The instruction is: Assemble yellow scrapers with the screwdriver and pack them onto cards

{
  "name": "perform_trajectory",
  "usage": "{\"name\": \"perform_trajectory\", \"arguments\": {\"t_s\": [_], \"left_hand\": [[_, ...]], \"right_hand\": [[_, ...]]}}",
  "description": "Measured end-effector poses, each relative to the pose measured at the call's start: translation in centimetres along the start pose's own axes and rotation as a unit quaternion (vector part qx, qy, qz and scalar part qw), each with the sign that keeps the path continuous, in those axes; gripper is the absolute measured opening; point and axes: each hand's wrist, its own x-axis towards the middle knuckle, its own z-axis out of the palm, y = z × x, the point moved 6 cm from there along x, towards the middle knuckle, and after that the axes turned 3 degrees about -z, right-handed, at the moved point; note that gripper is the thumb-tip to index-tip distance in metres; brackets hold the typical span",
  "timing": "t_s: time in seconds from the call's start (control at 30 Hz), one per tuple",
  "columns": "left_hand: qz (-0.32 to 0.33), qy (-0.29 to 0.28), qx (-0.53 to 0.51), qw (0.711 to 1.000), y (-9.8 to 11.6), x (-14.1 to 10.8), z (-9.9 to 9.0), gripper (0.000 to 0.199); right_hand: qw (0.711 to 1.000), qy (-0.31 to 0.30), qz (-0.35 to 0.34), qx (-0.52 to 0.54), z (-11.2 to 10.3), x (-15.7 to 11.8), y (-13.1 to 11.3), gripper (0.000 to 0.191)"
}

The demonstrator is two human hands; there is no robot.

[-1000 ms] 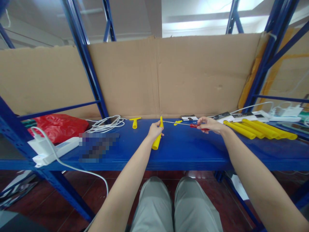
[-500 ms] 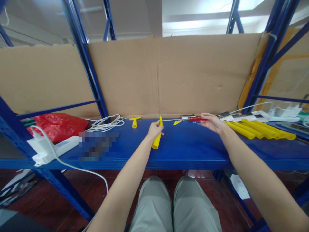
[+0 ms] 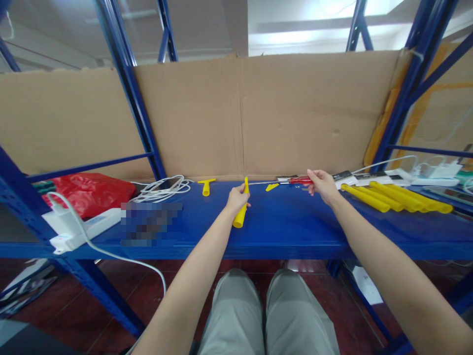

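My left hand [image 3: 237, 199] is closed around a yellow tube-shaped handle [image 3: 240, 217], its round end toward me and a narrow part at the top. In my right hand [image 3: 322, 185] the fingers pinch the red handle of a screwdriver [image 3: 300, 181]. Its thin shaft runs left, and the tip meets the upper part of the yellow piece; the exact contact is too small to see. Between the hands lies a small flat yellow piece [image 3: 272, 187] on the blue shelf [image 3: 291, 222]. Left of my left hand stands a yellow T-shaped piece [image 3: 206, 187].
Several yellow tubes [image 3: 391, 195] lie in a row at the right, before white-and-black packets [image 3: 345, 178]. At the left are a coiled white cable [image 3: 166, 188], a red bag [image 3: 92, 192] and a white power strip [image 3: 88, 229]. Cardboard [image 3: 303, 113] closes the back.
My right hand has shifted slightly, its fingers changing their position on the screwdriver handle. My left hand and the yellow handle have stayed almost still.
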Motion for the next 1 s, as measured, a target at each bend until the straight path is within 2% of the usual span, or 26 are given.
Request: {"name": "perform_trajectory", "arguments": {"t_s": [0.07,0.17,0.3,0.37,0.43,0.53,0.73,0.9,1.0], "left_hand": [[0.003,0.001,0.006,1.0,0.1,-0.1,0.0,0.062],[0.005,-0.003,0.015,1.0,0.2,-0.2,0.0,0.059],[0.006,-0.002,0.02,1.0,0.0,0.1,-0.2,0.059],[0.002,0.002,0.02,1.0,-0.2,0.3,-0.3,0.06],[-0.002,0.005,0.019,1.0,-0.3,0.5,-0.4,0.061],[0.002,0.005,0.025,1.0,-0.4,0.6,-0.3,0.062],[0.004,0.005,0.027,1.0,0.0,0.1,-0.3,0.06],[0.005,0.001,0.031,1.0,0.1,-0.2,-0.3,0.058],[0.015,-0.001,0.027,1.0,0.2,-0.2,-0.3,0.059]], "right_hand": [[1.0,0.011,0.006,-0.025,0.0,-0.2,0.0,0.043],[0.998,-0.014,0.049,-0.026,0.2,-0.4,0.3,0.043],[0.984,-0.121,0.127,0.015,0.7,-0.8,0.7,0.035],[0.973,-0.176,0.144,0.037,0.8,-1.1,0.5,0.033],[0.968,-0.2,0.147,0.051,0.8,-1.3,0.3,0.036],[0.972,-0.18,0.136,0.059,0.5,-1.1,0.3,0.038],[0.989,-0.095,0.11,0.036,0.2,-0.5,0.6,0.034],[0.992,-0.08,0.094,0.04,0.4,-0.3,0.8,0.034],[0.994,-0.05,0.073,0.057,0.1,0.0,0.9,0.036]]}}
